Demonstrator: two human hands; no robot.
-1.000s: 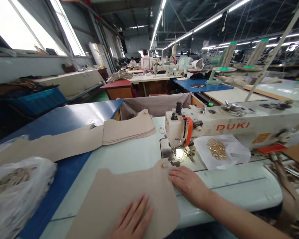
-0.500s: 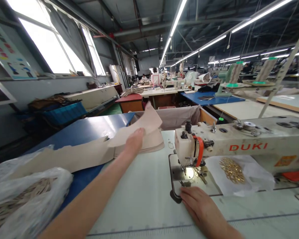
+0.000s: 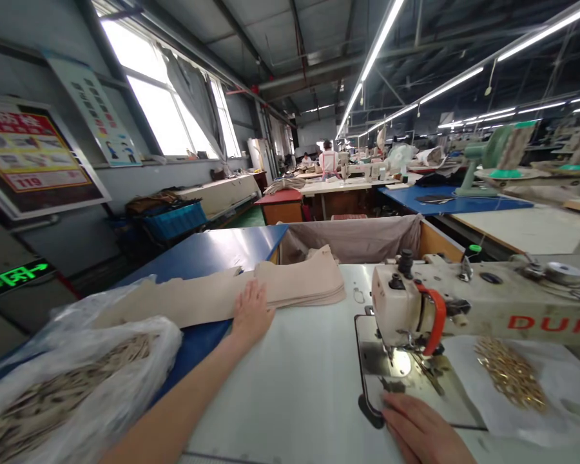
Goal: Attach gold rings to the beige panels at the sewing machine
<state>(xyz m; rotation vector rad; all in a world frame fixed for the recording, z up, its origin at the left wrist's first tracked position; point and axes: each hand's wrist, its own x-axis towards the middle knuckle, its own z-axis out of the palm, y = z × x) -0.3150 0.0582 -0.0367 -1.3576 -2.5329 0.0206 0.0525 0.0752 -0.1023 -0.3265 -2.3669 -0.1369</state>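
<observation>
My left hand (image 3: 251, 312) lies flat, fingers spread, on the near edge of a stack of beige cut pieces (image 3: 304, 283) at the far left of the sewing table (image 3: 294, 386). A second, longer beige pile (image 3: 183, 299) reaches left from it onto the blue table. My right hand (image 3: 423, 432) rests palm down on the table in front of the needle plate (image 3: 401, 380) of the white sewing machine (image 3: 464, 309), fingers flat and holding nothing.
A clear plastic bag of small pieces (image 3: 62, 386) sits at the near left. Gold metal parts (image 3: 510, 374) lie on white paper under the machine arm. A fabric bin (image 3: 352, 235) stands behind the table. Other workstations and people fill the hall beyond.
My left hand carried the beige piece from the needle to the stack, laid it on top and now presses it flat. The right hand stayed by the needle plate. The camera has tilted up.
</observation>
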